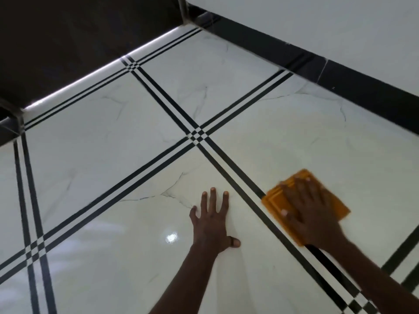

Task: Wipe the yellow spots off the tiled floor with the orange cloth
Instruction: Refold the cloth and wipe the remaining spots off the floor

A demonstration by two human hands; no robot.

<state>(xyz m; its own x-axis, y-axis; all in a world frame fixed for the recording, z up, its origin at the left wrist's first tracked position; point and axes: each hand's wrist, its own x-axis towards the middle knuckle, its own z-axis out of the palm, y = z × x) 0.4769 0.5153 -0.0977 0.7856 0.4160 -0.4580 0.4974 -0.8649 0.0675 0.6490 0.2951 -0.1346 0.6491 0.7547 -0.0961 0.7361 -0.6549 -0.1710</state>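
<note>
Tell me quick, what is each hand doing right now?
Left hand: open, fingers spread flat on the tiled floor, holding nothing.
Right hand: open, pressing flat on the orange cloth.

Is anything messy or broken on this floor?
Nothing stands out. The tiled floor looks shiny, and I see no yellow spots. The thin dark lines are the marble pattern, not cracks. The right hand presses flat on the orange cloth, which looks blurred. The left hand rests flat on a tile.
</note>
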